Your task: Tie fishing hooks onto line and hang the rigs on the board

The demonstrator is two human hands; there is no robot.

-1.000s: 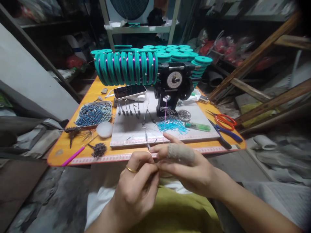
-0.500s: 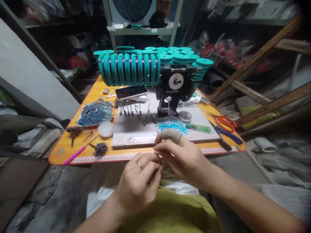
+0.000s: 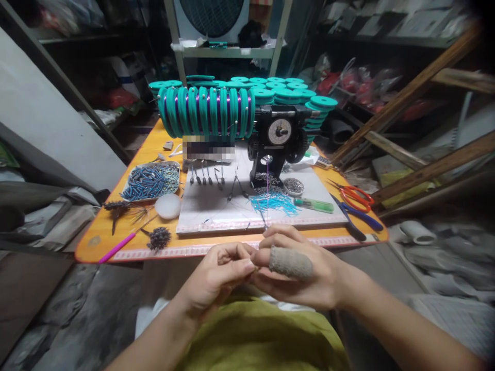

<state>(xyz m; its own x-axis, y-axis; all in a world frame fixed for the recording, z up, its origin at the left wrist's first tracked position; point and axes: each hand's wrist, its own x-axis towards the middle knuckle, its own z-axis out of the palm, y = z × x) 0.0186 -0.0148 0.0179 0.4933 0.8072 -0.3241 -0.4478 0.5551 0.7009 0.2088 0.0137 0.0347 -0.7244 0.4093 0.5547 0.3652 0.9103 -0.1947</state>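
Observation:
My left hand (image 3: 216,273) is closed in a pinch, its thumb and fingertips pressed together in front of the table edge. Touching them are the fingertips of my right hand (image 3: 309,268), also closed, with a grey cloth finger sleeve (image 3: 291,263) on one finger. Whatever lies between the fingertips is too small to make out. A thin purple line (image 3: 267,190) drops from the black winding machine (image 3: 273,139) towards my right hand. Just above its fingers hangs a small dark piece (image 3: 264,220). Light-blue short strands (image 3: 274,203) lie beyond on the white board (image 3: 209,206).
Teal spools (image 3: 207,111) stick out left of the machine; more stand behind. At left are a tray of blue pieces (image 3: 150,180), a white lid (image 3: 167,205) and a pink-handled tool (image 3: 118,247). At right lie a green cutter (image 3: 314,205), orange scissors (image 3: 358,198) and blue-handled pliers (image 3: 361,215).
My right hand has turned and lowered, so the finger sleeve now faces me beside the left fingertips. My left hand has rolled, bringing its thumb into view. The small dark piece now shows above the right fingers.

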